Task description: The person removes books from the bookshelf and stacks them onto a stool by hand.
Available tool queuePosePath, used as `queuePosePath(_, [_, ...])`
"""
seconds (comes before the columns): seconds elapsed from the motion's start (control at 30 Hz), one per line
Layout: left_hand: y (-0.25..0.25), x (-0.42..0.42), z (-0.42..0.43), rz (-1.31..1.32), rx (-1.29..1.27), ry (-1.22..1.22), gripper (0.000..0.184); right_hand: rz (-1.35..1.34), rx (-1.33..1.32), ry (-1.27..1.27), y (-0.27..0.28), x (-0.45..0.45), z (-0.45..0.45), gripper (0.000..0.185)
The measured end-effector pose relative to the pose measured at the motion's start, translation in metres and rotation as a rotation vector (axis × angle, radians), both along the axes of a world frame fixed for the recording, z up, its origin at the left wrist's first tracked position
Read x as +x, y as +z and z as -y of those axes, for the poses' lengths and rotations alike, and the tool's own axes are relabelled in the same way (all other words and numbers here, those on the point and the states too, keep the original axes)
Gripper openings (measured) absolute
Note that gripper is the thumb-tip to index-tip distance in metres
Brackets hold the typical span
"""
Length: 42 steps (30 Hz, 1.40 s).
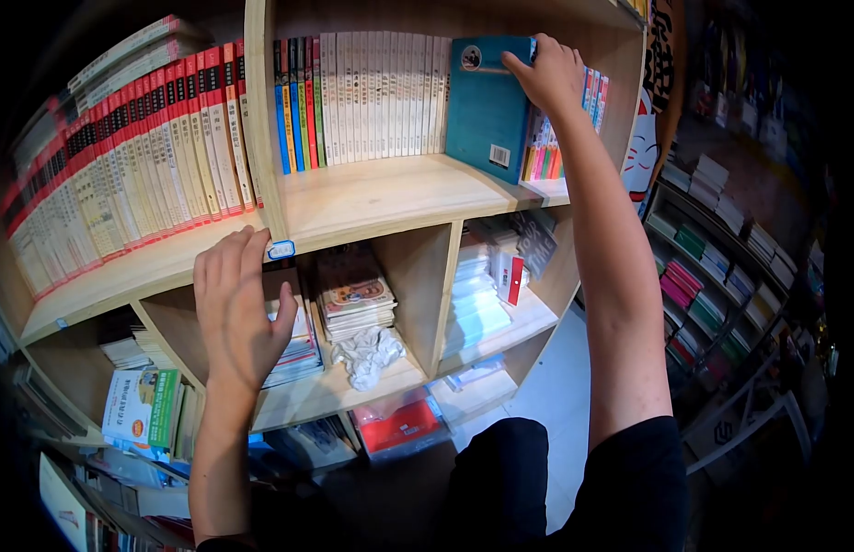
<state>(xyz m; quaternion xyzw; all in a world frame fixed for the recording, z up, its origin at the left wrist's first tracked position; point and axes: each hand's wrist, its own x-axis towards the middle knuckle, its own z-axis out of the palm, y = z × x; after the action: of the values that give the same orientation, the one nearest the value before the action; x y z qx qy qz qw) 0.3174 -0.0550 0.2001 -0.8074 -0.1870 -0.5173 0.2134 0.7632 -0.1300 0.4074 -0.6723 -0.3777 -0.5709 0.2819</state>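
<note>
My right hand (553, 77) grips a teal book (487, 109) by its upper right corner, the thumb on the cover and the fingers over the far edge. The book stands upright on the upper shelf, its cover turned toward me, with a round picture at the top and a barcode at the bottom. To its left runs a row of matching cream-coloured books (381, 97). Colourful thin spines (544, 152) show partly behind it on the right. My left hand (238, 304) is open, fingertips at the shelf's front edge (353, 230) near a small blue-edged label (280, 249).
Red-and-white books (155, 138) fill the upper left compartment. Below are stacked books (353, 294), crumpled white plastic (367, 357), a green-and-white book (140, 407) and a red package (399, 423). Another bookshelf (721, 267) stands to the right, beyond pale floor (560, 377).
</note>
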Motion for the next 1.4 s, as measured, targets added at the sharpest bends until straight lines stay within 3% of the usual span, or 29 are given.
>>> queuePosePath(0.5, [-0.002,0.002,0.000,0.017,-0.001,0.013,0.064,0.160,0.094,0.010,-0.007,-0.001,-0.003,0.056])
queuePosePath(1.0, [-0.001,0.002,0.000,0.020,0.012,-0.011,0.065,0.016,0.065,0.123,-0.008,-0.005,-0.013,0.064])
queuePosePath(1.4, [0.000,0.005,0.004,0.038,-0.031,0.024,0.058,0.050,0.081,0.163,-0.018,-0.006,-0.008,0.071])
